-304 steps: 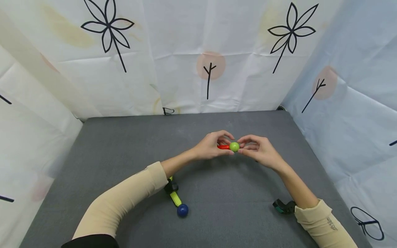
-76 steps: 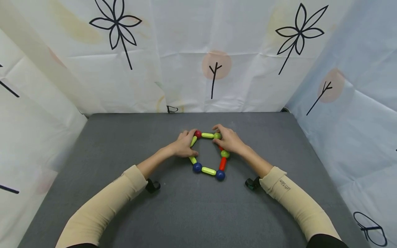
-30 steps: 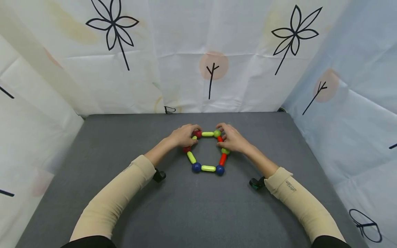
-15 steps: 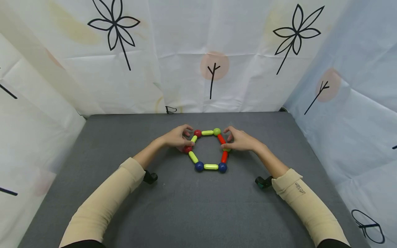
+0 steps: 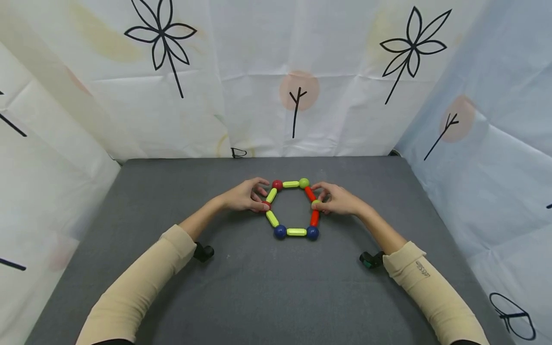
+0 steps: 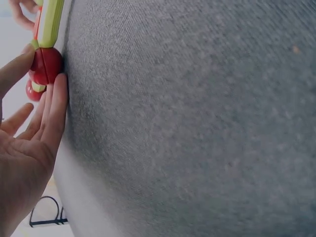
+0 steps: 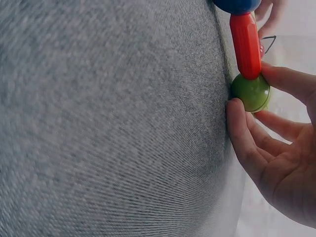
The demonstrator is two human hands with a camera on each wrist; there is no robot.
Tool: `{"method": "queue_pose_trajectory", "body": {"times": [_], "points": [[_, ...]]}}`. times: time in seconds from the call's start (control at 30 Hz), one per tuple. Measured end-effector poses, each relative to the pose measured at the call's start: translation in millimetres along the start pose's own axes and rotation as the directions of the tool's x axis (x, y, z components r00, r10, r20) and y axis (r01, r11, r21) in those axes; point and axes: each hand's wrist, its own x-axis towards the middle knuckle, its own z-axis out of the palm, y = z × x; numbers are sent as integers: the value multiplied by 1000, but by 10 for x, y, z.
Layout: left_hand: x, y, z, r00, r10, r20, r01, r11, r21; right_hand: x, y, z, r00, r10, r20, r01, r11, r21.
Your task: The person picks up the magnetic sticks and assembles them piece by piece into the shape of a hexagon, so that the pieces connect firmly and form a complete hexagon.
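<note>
A six-sided ring of balls and rods lies on the grey table (image 5: 276,287). At its left corner my left hand (image 5: 246,194) pinches a red ball (image 6: 45,65) between thumb and fingers. Opposite, my right hand (image 5: 339,199) pinches a green ball (image 7: 251,92) the same way. The far corners are another red ball (image 5: 277,185) and another green ball (image 5: 304,183). Two blue balls, a left one (image 5: 280,232) and a right one (image 5: 312,233), form the near corners. Yellow-green rods (image 5: 296,232) join most sides; red rods (image 5: 315,218) make the right side.
White cloth with printed plants hangs behind the table as a back wall (image 5: 241,110), with a left wall (image 5: 39,191) and a right wall (image 5: 487,191). A dark wrist camera sits below each forearm, the left one (image 5: 203,252) and the right one (image 5: 372,259).
Ten seconds ago both hands held a red rod and green ball above the table; now the pieces form a ring. Lately both hands moved from the far corners to the side balls, and the ring widened.
</note>
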Motion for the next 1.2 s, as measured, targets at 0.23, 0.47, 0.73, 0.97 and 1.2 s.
{"method": "queue_pose_trajectory", "body": {"times": [0.23,0.47,0.73,0.97,1.2], "points": [[202,124,76,994,48,-99,-23,970,240,13,-44,71,997,11,-81,-16,998,-62],[444,214,112,981,102,-163,-26,910,413,61,-116,159,988,-5,-157,-20,988,-154],[454,218,92,982,87,-165,-8,904,428,44,-175,182,985,20,-174,-48,987,-157],[425,190,70,984,96,-148,-27,911,411,18,-145,174,983,23,-183,-49,989,-142],[263,83,15,993,52,-107,-20,960,279,-46,-38,125,991,22,-128,-19,1000,21]]}}
